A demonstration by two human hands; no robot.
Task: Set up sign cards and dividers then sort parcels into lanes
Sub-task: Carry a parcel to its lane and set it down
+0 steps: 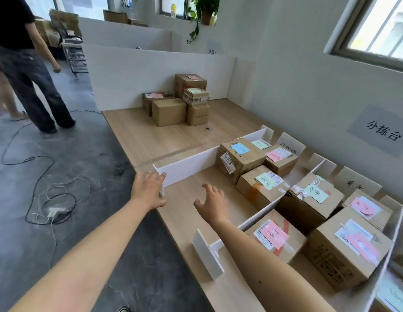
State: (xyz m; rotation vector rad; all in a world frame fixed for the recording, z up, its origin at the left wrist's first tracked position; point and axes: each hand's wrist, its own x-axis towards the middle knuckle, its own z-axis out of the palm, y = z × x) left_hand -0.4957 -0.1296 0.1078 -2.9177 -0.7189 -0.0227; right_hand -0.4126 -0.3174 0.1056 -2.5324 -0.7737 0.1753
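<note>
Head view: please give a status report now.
Left hand open, touching white divider end. Right hand open, holding nothing. Parcel stack at far end.

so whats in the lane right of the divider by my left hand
Three parcels at the wall end: the blue-note box, the pink-note box and the green-note box. A fourth label peeks out behind the blue-note box; what it sits on is covered.

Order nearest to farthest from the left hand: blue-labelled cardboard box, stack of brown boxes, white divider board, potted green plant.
1. white divider board, by the left hand.
2. blue-labelled cardboard box, right lane.
3. stack of brown boxes, far table end.
4. potted green plant, window sill.
</note>
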